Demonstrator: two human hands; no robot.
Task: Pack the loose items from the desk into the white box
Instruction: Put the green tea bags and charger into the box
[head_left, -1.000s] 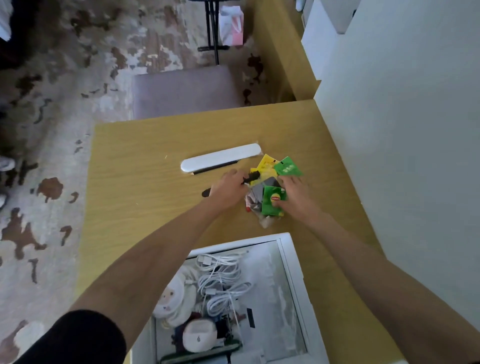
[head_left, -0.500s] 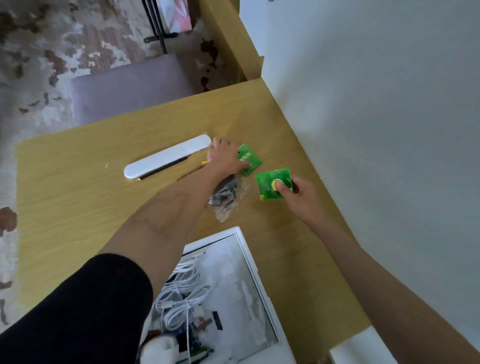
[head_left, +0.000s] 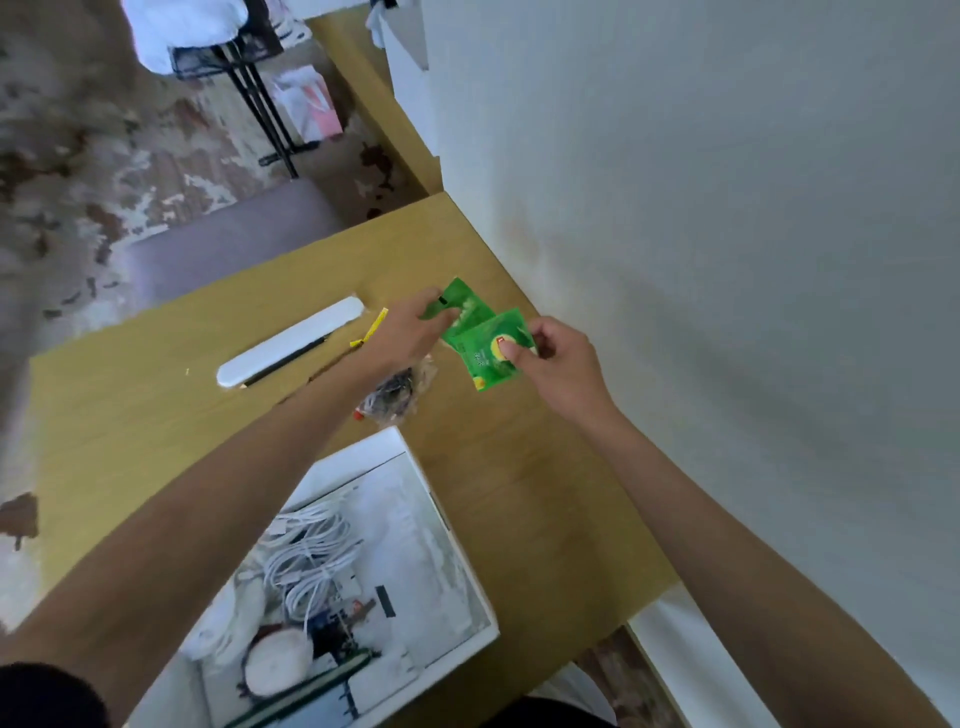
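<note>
Our right hand (head_left: 563, 364) pinches a glossy green square sachet (head_left: 488, 349), logo unreadable; our left hand (head_left: 410, 335) grips another green sachet (head_left: 460, 301) above the wooden tabletop (head_left: 156, 395).

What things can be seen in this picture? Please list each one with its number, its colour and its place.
green sachet: 2, green, over the desk's far right part, one in each hand, overlapping
clear bag: 1, transparent with dark contents, on the desk just beyond the box
white case: 1, white, long, on the desk at the left
pencil: 1, dark, alongside the white case
yellow strip: 1, yellow, on the desk beside the case's end
white box: 1, white, open, on the desk's near edge
cables: a bundle, white, inside the box
desk: 1, light wood, against the wall
left hand: 1, holds the farther sachet
right hand: 1, pinches the nearer sachet
</note>
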